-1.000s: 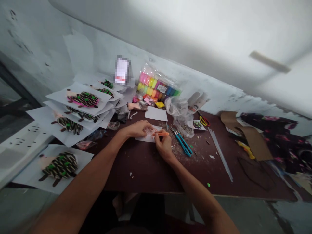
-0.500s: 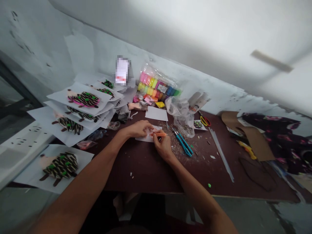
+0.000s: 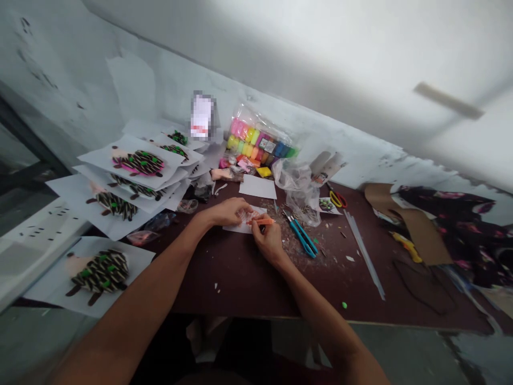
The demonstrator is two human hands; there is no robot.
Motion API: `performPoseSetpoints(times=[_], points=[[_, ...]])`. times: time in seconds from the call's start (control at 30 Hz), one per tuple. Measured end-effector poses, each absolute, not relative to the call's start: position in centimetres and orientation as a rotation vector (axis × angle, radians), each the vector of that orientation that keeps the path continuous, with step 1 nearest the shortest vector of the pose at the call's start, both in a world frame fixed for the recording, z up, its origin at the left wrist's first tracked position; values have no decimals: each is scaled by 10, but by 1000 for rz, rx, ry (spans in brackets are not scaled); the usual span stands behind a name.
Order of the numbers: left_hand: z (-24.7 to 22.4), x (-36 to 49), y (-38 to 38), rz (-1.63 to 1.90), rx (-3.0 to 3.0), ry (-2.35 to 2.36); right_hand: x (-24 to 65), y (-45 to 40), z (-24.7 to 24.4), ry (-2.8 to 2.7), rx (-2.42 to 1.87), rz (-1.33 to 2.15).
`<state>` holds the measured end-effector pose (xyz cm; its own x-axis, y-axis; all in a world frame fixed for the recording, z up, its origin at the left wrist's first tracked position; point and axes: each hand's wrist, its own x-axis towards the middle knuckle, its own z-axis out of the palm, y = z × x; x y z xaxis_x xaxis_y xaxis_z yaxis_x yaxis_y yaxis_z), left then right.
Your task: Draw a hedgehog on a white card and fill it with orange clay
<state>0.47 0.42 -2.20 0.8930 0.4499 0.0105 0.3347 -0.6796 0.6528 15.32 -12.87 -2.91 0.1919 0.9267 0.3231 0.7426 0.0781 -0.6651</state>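
Note:
A small white paper (image 3: 239,228) with an orange-pink patch lies on the dark table. My left hand (image 3: 232,212) rests on its upper left part, fingers bent over the patch; whether they press or pinch anything is too small to tell. In my right hand (image 3: 267,239) is an orange pen-like tool (image 3: 264,221), its tip pointing left onto the patch. Just right of this hand lie teal-handled tweezers or scissors (image 3: 302,236) among crumbs. A blank white card (image 3: 257,187) sits behind the paper.
Hedgehog pictures on paper (image 3: 136,160) are stacked at the left, above a power strip (image 3: 40,230). Coloured clay packs (image 3: 260,141) lean on the wall. Further right are scissors (image 3: 337,199), clear sticks (image 3: 364,254), a yellow glue gun (image 3: 406,246) and brown cardboard (image 3: 425,235).

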Motion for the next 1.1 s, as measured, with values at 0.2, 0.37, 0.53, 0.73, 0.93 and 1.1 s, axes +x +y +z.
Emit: performPoseSetpoints(times=[0.2,0.37,0.53,0.73,0.93,1.1], points=[[-22,3,5,235,2347,562,153,-129,-29,-1550,-1684,289],[-25,2,7,239,2337,552,152,-129,-28,-1591,-1654,340],[-22,2,6,228,2359,540,152,-127,-28,-1642,-1638,369],[-21,2,5,224,2362,544,153,-127,-30,-1629,-1664,344],[-27,2,7,235,2347,552,153,-127,-29,-1641,-1658,341],[-28,1,8,260,2338,548,153,-128,-29,-1588,-1631,368]])
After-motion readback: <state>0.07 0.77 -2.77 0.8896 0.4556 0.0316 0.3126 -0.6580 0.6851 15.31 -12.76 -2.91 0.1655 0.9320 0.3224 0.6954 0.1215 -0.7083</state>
